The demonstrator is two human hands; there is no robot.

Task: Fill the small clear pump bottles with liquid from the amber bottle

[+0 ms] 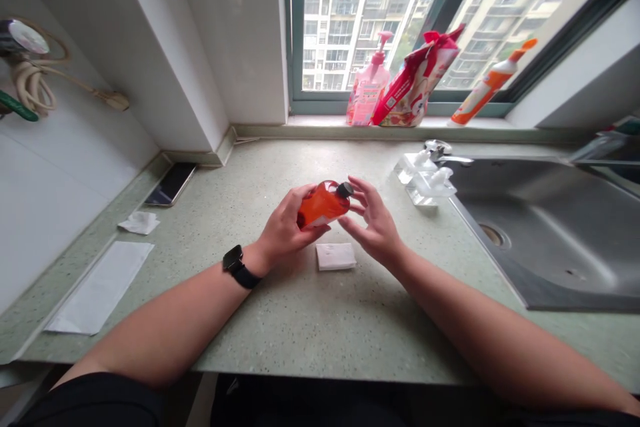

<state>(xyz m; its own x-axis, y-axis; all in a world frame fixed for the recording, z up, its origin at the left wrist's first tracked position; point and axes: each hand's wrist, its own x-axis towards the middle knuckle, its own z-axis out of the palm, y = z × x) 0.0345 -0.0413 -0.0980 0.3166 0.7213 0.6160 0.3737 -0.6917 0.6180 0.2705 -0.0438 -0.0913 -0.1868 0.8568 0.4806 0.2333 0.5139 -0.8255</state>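
My left hand (289, 221) is wrapped round an orange bottle (323, 205) with a black cap (345, 189), holding it tilted above the counter so that the cap points right. Close by the cap, my right hand (373, 221) has its fingers apart and curved, with nothing gripped in it. Whether its fingertips touch the cap or bottle is hard to tell. Below the bottle, a folded white tissue (336, 257) lies on the speckled green counter (300, 320).
On the left lie a phone (171, 184), a crumpled tissue (139, 222) and a flat white sheet (103, 287). Two clear dispensers (425, 177) stand beside the steel sink (555, 227). The windowsill holds a pink pump bottle (369, 97), a red bag (420, 83) and an orange-white bottle (484, 92).
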